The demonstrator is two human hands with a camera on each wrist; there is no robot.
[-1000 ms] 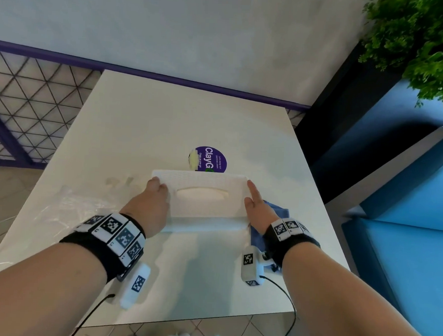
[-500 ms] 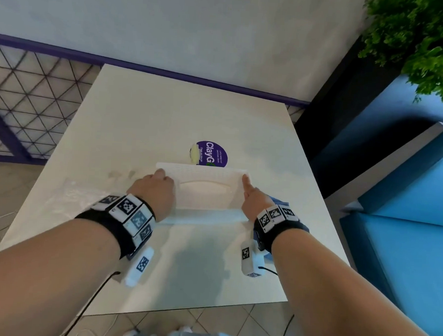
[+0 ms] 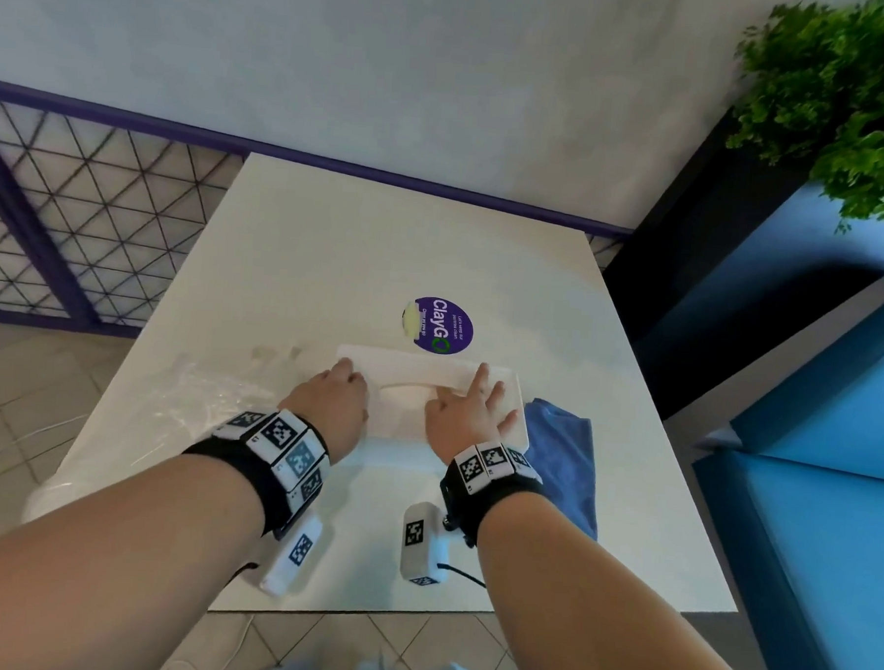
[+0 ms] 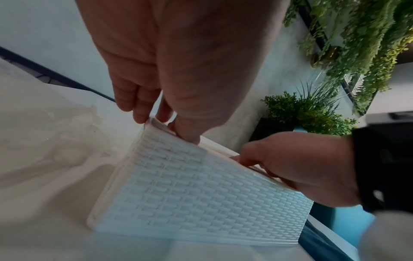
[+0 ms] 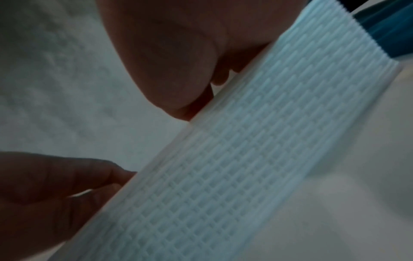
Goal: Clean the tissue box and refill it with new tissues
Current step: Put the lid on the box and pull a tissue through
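Note:
The white tissue box (image 3: 412, 379), woven-patterned on its sides (image 4: 190, 185), stands in the middle of the white table (image 3: 382, 260). My left hand (image 3: 337, 398) grips its left end; in the left wrist view the fingers (image 4: 138, 109) hang over that end and the thumb sits on the near top edge. My right hand (image 3: 474, 405) lies on the lid with fingers spread, beside the slot. In the right wrist view the box's side (image 5: 223, 159) fills the frame, with the thumb against its top edge. Whatever is inside the box is hidden.
A blue cloth (image 3: 561, 459) lies just right of the box. Crumpled clear plastic wrap (image 3: 196, 398) sits to the left. A purple sticker (image 3: 443, 325) is behind the box. Blue seating (image 3: 804, 507) and a plant (image 3: 841, 99) flank the table's right side; a wall is behind.
My right hand has moved from the box's right end onto the top of the lid, nearer the slot. My left hand stays at the left end.

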